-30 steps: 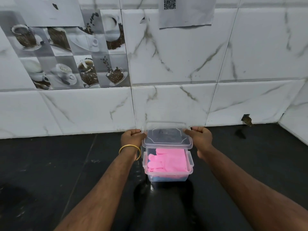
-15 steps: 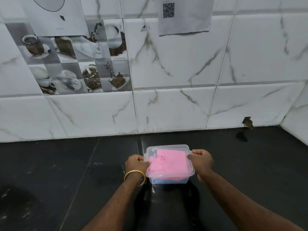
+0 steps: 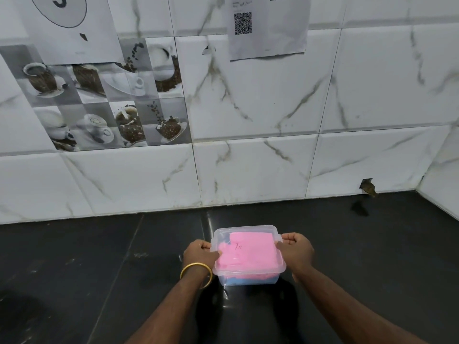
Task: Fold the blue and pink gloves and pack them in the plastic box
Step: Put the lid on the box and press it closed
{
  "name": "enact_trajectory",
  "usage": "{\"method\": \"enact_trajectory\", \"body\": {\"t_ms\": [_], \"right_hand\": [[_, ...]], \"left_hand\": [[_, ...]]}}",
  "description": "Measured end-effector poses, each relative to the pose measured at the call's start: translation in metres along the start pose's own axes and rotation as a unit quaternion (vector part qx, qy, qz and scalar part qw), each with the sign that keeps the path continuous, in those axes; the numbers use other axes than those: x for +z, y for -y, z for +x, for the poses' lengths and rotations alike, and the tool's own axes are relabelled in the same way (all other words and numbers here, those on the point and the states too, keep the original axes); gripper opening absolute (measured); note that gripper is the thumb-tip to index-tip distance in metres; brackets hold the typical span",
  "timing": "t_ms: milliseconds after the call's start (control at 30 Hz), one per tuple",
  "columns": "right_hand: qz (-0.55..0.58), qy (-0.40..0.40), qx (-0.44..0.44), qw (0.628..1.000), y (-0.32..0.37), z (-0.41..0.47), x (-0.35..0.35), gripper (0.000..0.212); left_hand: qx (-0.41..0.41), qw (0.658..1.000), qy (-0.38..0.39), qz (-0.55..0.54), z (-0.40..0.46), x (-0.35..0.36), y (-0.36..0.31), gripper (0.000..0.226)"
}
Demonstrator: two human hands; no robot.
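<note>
1. Gripping the left short side of the plastic box (image 3: pixel 248 276), the left hand (image 3: pixel 198 254) curls its fingers over the rim of the lid (image 3: pixel 246 247), thumb toward the box centre.
2. The right hand (image 3: pixel 295 249) mirrors this on the right short side, fingers closed on the lid's edge tab.
3. Both forearms extend from the near edge of the worktop (image 3: pixel 74 269) and converge on the box; a gold bangle (image 3: pixel 196 271) circles the left wrist.
4. The box stands on the black worktop, nearer its rear edge and the tiled wall (image 3: pixel 248 157), well clear of the right corner.
5. The clear lid lies flat on the box and appears fully seated, though its latching cannot be confirmed.
6. Pink gloves (image 3: pixel 250 254) fill the upper layer, pressed under the lid.
7. Blue gloves (image 3: pixel 238 281) show through the near wall beneath the pink layer.
</note>
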State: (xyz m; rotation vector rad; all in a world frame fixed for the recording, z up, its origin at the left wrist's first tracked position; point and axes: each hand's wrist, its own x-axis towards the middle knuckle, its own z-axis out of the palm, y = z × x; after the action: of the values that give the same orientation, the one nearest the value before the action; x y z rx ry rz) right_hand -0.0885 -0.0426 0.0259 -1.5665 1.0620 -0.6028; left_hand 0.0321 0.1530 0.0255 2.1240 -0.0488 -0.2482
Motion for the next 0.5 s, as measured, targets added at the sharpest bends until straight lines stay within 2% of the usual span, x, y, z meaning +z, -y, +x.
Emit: {"method": "enact_trajectory", "body": {"t_ms": [200, 300, 367, 433, 500], "right_hand": [[-0.021, 0.059, -0.030, 0.998, -0.002, 0.003, 0.002, 0.021], [-0.037, 0.091, -0.064, 0.993, 0.001, 0.005, 0.011, 0.021], [-0.090, 0.096, -0.118, 0.984, 0.003, 0.003, 0.019, 0.016], [-0.180, 0.106, -0.195, 0.958, 0.004, 0.000, 0.030, 0.030], [-0.302, 0.125, -0.268, 0.906, 0.003, -0.002, 0.042, 0.047]], "left_hand": [[0.026, 0.999, 0.000, 0.042, 0.010, -0.001, 0.011, 0.028], [0.096, 0.988, 0.005, 0.118, 0.011, 0.004, 0.013, 0.053], [0.169, 0.952, -0.003, 0.256, 0.011, 0.010, 0.011, 0.078], [0.238, 0.895, -0.014, 0.377, 0.014, 0.013, 0.007, 0.089], [0.290, 0.853, 0.023, 0.433, 0.020, 0.016, 0.005, 0.090]]}}
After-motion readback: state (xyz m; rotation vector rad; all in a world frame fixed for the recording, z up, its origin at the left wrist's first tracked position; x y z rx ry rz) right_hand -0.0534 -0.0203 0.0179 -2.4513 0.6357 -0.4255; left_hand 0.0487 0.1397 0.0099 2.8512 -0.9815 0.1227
